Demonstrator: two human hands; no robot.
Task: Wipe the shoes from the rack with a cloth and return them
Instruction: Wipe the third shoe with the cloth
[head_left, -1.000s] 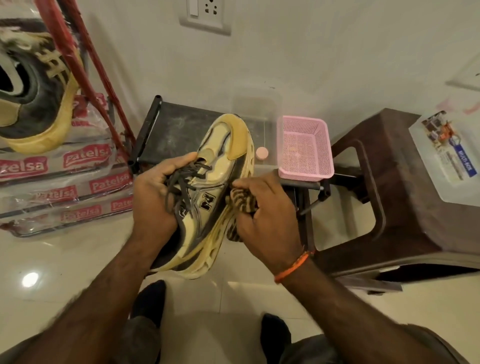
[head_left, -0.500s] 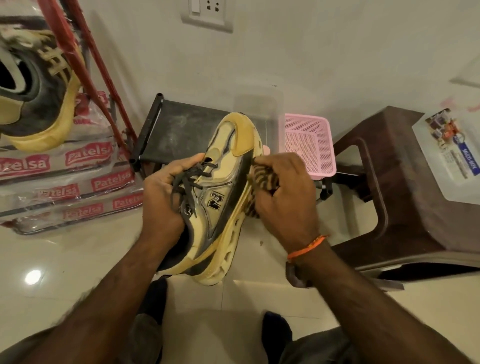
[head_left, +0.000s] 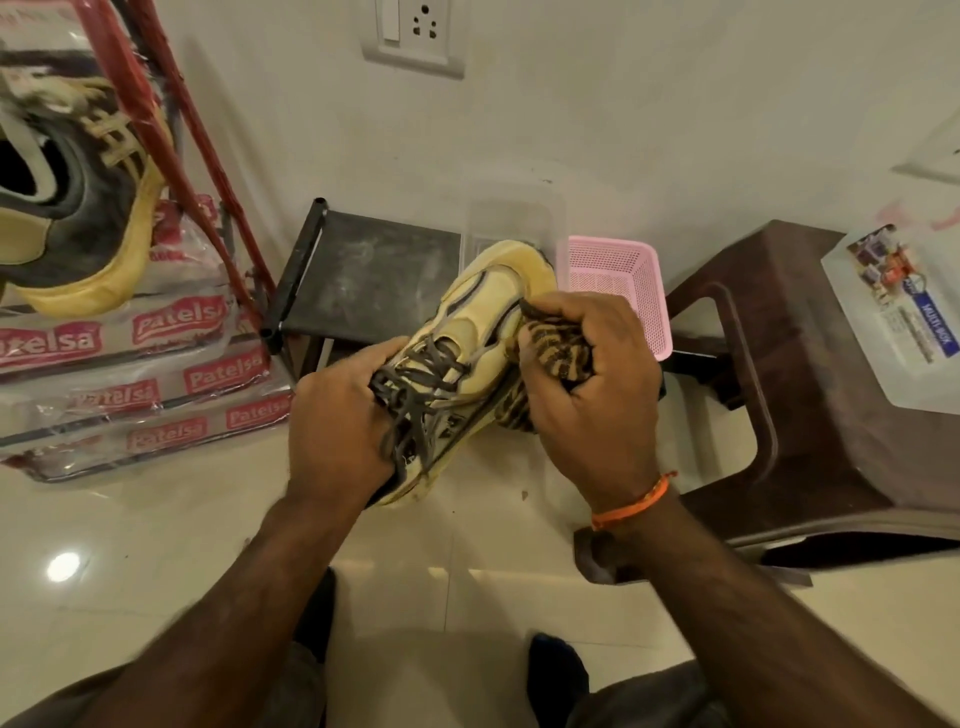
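Observation:
A yellow and grey sneaker (head_left: 483, 332) with dark laces is held in the air at the centre, toe pointing away from me. My left hand (head_left: 337, 426) grips it at the laces and heel end. My right hand (head_left: 592, 384) holds a bunched brown striped cloth (head_left: 556, 348) and presses it against the shoe's right side near the toe. The matching sneaker (head_left: 78, 218) sits on the red rack (head_left: 156, 119) at the upper left.
A low dark stand (head_left: 363, 275) is by the wall behind the shoe, with a pink mesh basket (head_left: 618, 291) to its right. A brown plastic stool (head_left: 810, 395) at right carries a white box (head_left: 904, 322). Stacked "Patelsa" packets (head_left: 150, 384) lie under the rack.
The cloth hand has moved up along the shoe's right side toward the toe, and the shoe has turned so its top and laces face me more.

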